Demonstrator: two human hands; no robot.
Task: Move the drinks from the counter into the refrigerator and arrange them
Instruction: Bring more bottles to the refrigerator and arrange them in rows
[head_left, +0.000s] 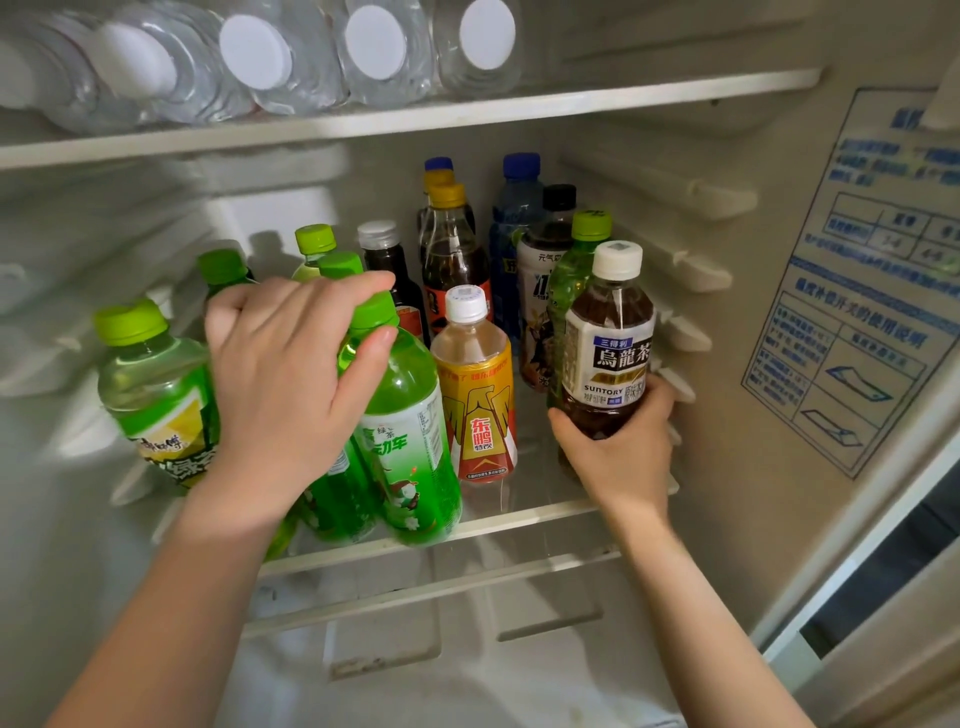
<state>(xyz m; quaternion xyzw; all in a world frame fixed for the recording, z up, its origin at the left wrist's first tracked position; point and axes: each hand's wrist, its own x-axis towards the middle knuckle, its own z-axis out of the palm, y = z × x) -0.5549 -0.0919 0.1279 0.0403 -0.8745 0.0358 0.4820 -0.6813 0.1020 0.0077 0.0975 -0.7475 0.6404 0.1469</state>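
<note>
Your left hand (291, 374) clasps a green bottle (410, 441) (shelf (519, 515) front edge), your right hand (623, 452) grips the oolong bottle (608, 358).

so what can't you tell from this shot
Head view:
Base of the oolong tea bottle: covered by the right hand, so whether it rests on the shelf is unclear.
Neck of the green tea bottle: covered by the left hand gripping it.
The water bottles: cut off by the top edge, blurred.
The wall sticker: print too blurred to read.
Labels of the back-row bottles: blocked by those in front.
The counter: out of frame.
</note>
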